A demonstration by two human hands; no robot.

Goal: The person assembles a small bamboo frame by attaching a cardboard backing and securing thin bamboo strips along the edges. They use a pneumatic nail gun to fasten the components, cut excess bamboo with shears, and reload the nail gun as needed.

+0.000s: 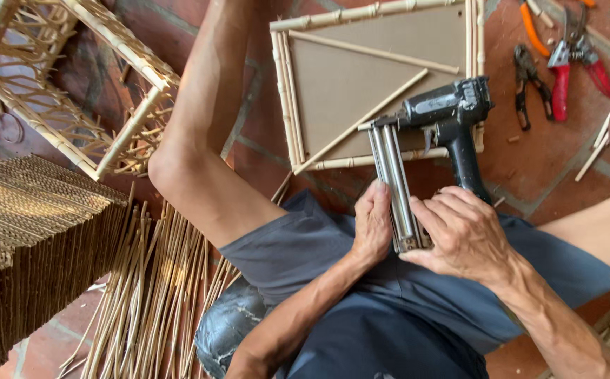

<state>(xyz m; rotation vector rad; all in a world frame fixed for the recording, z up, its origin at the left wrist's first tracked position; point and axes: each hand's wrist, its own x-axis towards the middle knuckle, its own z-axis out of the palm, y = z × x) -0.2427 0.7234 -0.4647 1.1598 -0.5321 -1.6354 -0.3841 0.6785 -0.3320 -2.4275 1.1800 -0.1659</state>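
A black nail gun with a long silver magazine rests on my lap. My left hand presses against the left side of the magazine. My right hand wraps the gun's handle and touches the rear end of the magazine. The gun's nose points at a rectangular bamboo-framed board lying on the tiled floor between my knees, with thin bamboo strips laid diagonally across it.
Red-handled pruning shears, black pliers and an orange-handled tool lie at the top right. A bamboo lattice frame stands top left, a woven panel at left, and a bundle of thin bamboo sticks beside my left leg.
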